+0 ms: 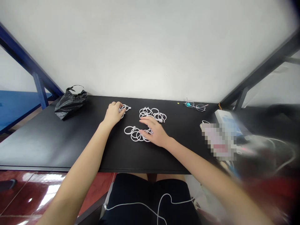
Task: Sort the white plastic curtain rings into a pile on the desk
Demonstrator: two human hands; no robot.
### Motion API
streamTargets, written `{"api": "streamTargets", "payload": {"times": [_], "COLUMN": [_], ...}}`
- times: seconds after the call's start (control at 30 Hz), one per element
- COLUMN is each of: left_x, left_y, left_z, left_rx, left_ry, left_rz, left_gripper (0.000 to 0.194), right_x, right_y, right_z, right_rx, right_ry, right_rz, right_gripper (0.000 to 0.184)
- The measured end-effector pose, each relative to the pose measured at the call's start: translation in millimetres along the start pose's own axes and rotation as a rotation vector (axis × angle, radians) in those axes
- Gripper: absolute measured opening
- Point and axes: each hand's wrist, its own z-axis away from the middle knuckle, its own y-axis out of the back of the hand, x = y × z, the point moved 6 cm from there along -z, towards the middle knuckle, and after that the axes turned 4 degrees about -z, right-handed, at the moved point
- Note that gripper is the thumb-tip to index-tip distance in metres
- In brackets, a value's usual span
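Thin white rings with small knob-like ends lie in three loose clusters on a black table. My left hand (113, 113) is at the left cluster of white rings (126, 107), its fingers curled round the near side and partly hiding it. My right hand (155, 133) reaches over the front cluster of white rings (135, 135), thumb and fingers apart, covering its right end. Just beyond the right fingertips lies the back cluster of white rings (154, 112). Nothing shows between the right hand's fingers.
A black plastic bag (71, 102) sits at the table's back left. Eyeglasses (195, 106) lie by the wall at the back right. A white box (226, 120), a blurred-out item (217, 142) and a clear plastic bag (264, 153) crowd the right. A white cable (138, 203) crosses my lap.
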Motion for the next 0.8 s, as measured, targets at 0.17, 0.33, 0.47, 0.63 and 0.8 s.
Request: {"api": "streamTargets", "payload": {"times": [0.17, 0.33, 0.47, 0.63, 0.8], "left_x": [41.8, 82.4, 83.6, 79.0, 78.2], "left_y": [8.1, -7.3, -12.1, -10.4, -6.9], "left_z": [7.5, 24.5, 30.7, 27.6, 23.9], "left_rx": [0.036, -0.406, -0.586, -0.556, -0.512], "left_ry": [-0.173, -0.329, -0.303, -0.252, -0.107], "left_rz": [0.121, 0.431, 0.413, 0.417, 0.641], "left_gripper": [0.018, 0.019, 0.026, 0.015, 0.013], "right_x": [-23.9, -9.5, 0.5, 3.0, 5.2], "right_y": [-32.5, -29.5, -21.8, -19.6, -16.9], "right_z": [6.4, 4.1, 2.0, 1.9, 2.6], "right_rx": [-0.383, -0.373, -0.294, -0.219, -0.143], "right_ry": [0.251, 0.164, 0.088, 0.081, 0.095], "right_rz": [0.196, 0.225, 0.182, 0.132, 0.125], "right_gripper": [0.035, 0.019, 0.012, 0.009, 0.007]}}
